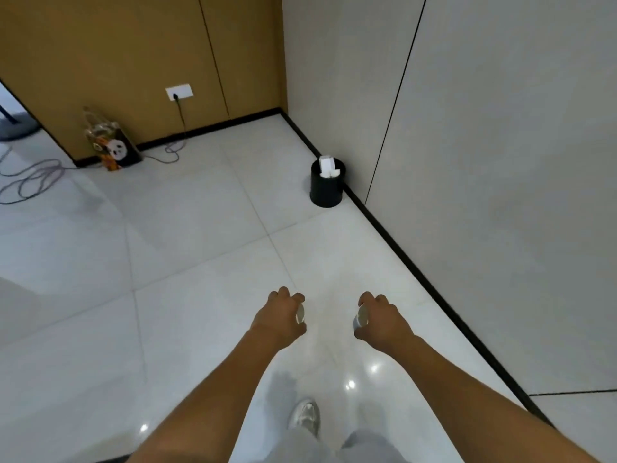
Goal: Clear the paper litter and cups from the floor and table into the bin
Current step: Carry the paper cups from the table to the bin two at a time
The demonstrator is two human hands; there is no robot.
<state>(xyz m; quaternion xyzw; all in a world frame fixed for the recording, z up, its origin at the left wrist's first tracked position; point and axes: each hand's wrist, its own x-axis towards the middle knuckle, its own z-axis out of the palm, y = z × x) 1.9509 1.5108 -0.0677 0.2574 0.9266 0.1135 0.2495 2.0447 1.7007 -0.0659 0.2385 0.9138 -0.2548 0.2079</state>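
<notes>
My left hand (280,315) is closed around a paper cup (300,314), of which only the pale rim shows by the fingers. My right hand (382,319) grips a second paper cup (360,319), its open mouth and grey side visible at the thumb. Both arms reach forward over the white tiled floor. A black round bin (327,188) stands far ahead by the right wall's skirting, with white paper (329,167) sticking up out of its top.
A printed bag with a panda (112,145) leans against the brown wall at the left. A cable (33,178) runs from a wall socket (179,91) and loops over the floor. My shoe (305,416) is below the hands.
</notes>
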